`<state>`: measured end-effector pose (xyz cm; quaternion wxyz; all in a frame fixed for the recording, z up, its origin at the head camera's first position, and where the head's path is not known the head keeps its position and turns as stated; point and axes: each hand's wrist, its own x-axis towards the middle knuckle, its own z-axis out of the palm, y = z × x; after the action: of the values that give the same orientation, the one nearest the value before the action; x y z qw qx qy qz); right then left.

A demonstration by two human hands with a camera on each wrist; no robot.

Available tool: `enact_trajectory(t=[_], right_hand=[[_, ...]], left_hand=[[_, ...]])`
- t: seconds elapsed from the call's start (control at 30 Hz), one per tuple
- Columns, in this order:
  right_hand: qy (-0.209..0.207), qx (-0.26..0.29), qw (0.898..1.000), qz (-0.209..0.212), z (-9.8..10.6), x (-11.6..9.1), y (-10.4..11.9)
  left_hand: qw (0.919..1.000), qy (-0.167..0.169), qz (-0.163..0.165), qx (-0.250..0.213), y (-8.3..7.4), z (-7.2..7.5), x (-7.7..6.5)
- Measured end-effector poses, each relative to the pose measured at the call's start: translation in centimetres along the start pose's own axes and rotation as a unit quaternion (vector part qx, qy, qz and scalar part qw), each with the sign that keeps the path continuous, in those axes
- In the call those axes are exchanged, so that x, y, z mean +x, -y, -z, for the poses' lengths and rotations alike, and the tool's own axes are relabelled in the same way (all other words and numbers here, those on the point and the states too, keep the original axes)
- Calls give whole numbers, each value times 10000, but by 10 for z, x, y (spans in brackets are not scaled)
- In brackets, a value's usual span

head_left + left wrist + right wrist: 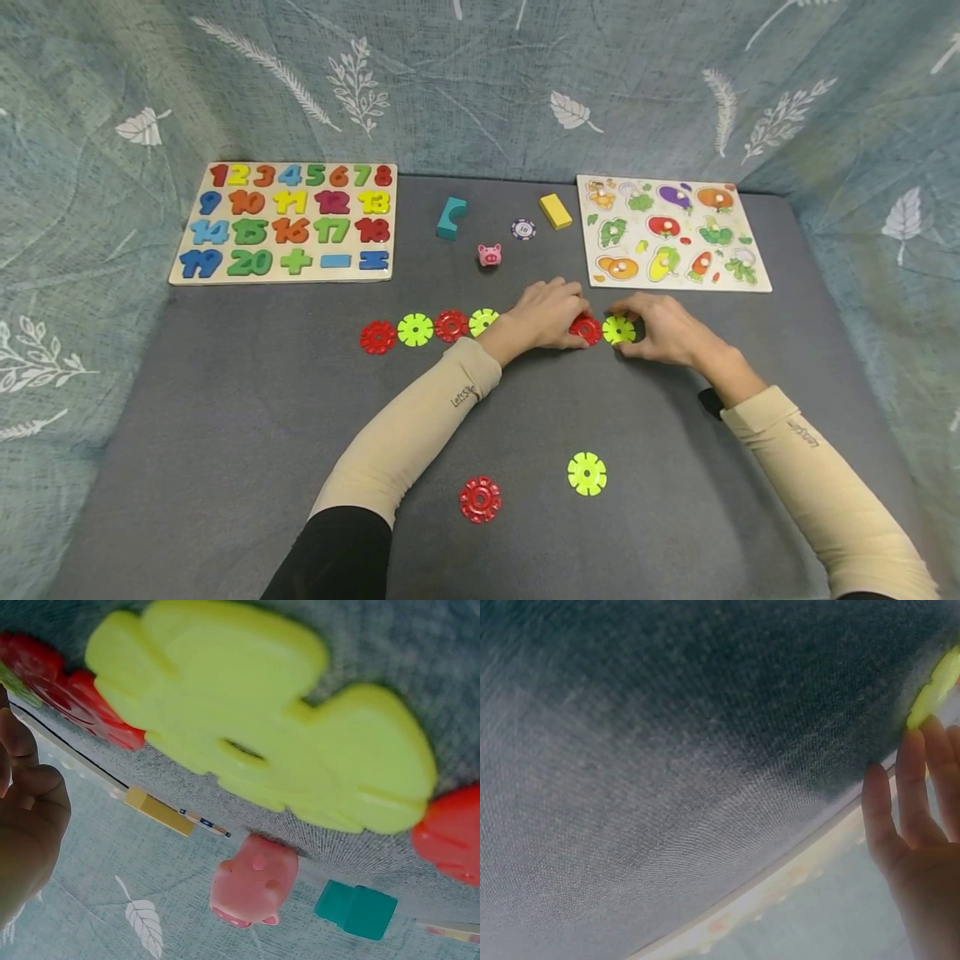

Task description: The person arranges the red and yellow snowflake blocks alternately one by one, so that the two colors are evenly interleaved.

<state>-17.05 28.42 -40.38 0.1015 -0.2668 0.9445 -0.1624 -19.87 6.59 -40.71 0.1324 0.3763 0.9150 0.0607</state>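
Observation:
Flower-edged plastic discs lie in a row across the table, red and yellow-green by turns. My left hand [547, 314] reaches over the row and pinches a red disc [586, 330] between thumb and fingers. Just right of it, my right hand [660, 327] grips a yellow-green disc [619, 330] by its edges; the two discs lie side by side. Leftward in the row are a red disc [378, 337], a yellow-green one [416, 330], another red one [452, 326] and a partly covered yellow-green one [483, 322]. My left hand and wrist hide part of the row.
Nearer me lie a loose red disc [480, 500] and a yellow-green disc [587, 474]. Behind the row are a number board [281, 225], a vegetable board [645, 237], a teal block [450, 218], a pink pig [490, 255], a poker chip [523, 229] and a yellow block [556, 212].

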Motion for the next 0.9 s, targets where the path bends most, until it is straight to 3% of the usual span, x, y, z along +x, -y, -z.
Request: enact_trajectory(t=[0.9], right_hand=[[-130,208,9997,12,-4,-3,0]], left_hand=[[9999,-62,-54,75,0,-3,-1]])
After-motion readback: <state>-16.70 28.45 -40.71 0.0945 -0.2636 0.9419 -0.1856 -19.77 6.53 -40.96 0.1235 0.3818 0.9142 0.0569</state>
